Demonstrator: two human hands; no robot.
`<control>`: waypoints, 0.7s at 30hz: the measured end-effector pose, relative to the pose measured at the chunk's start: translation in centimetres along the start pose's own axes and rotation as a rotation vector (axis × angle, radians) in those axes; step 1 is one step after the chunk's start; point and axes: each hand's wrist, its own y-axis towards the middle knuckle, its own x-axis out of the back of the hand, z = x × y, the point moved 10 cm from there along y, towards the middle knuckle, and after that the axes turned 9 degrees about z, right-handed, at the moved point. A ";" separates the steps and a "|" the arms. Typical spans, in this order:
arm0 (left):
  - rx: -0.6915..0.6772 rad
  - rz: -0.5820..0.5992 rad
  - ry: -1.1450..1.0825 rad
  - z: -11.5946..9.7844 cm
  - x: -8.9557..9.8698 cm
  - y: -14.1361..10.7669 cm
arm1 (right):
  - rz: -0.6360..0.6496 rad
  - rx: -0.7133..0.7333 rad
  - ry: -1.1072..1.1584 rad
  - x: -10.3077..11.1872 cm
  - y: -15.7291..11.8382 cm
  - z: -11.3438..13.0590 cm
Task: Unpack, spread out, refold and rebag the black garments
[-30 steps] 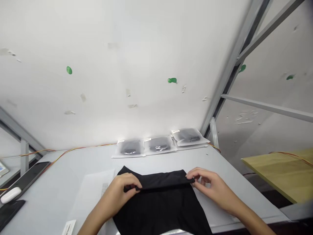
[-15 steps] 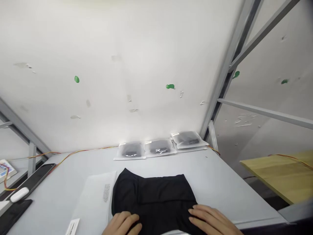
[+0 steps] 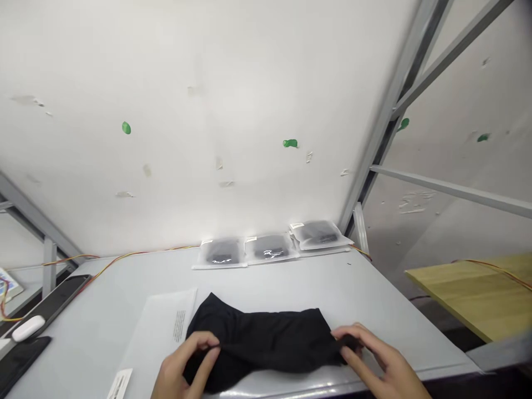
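A black cloth (image 3: 274,335) lies bunched at the front of the grey table, its near edge lifted. My left hand (image 3: 187,363) pinches the cloth's left part between thumb and fingers. At the cloth's right end, my right hand (image 3: 374,354) grips a gathered corner. Under and left of the cloth is a flat translucent bag (image 3: 155,321) with small print. A white label (image 3: 120,383) is near the bag's lower left.
Along the back of the table (image 3: 112,293) sit several translucent packets (image 3: 272,247) with dark contents. At the left are a black phone-like slab (image 3: 22,360) and a white rounded case (image 3: 28,328). A wooden board (image 3: 469,293) is beyond the right edge.
Both hands have gone from lying on the cloth to pinching it. The cloth's near edge has been raised and folded away from the front, and the cloth looks shorter front to back.
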 end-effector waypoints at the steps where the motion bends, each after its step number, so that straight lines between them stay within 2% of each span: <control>1: 0.056 0.025 -0.030 0.5 0.0 1.4 | -0.013 -0.065 0.036 0.0 0.9 -0.5; 4: 0.181 0.075 -0.056 2.1 -0.7 4.6 | -0.032 -0.153 0.127 -0.9 3.4 -1.4; 7: 0.256 0.142 0.047 3.8 -2.2 5.5 | -0.081 -0.211 0.091 -1.5 4.8 -2.2; 9: 0.256 0.190 0.127 4.5 -3.0 5.3 | -0.092 -0.249 0.009 -1.5 5.2 -2.3; 12: 0.174 0.169 0.206 4.4 -2.7 5.0 | -0.027 -0.271 -0.103 -1.5 5.5 -1.5; 14: 0.068 0.102 0.259 2.9 -2.0 4.9 | 0.008 -0.251 -0.166 -1.2 5.6 -0.6; 17: -0.131 -0.019 0.343 -1.3 -1.7 4.5 | 0.017 -0.227 -0.220 -0.8 5.7 0.5; 19: -0.263 -0.030 0.381 -4.7 -3.4 3.8 | 0.032 -0.228 -0.249 -0.9 5.9 0.7; 21: -0.396 0.078 0.416 -7.6 -7.1 2.8 | 0.040 -0.212 -0.281 -1.0 6.2 0.8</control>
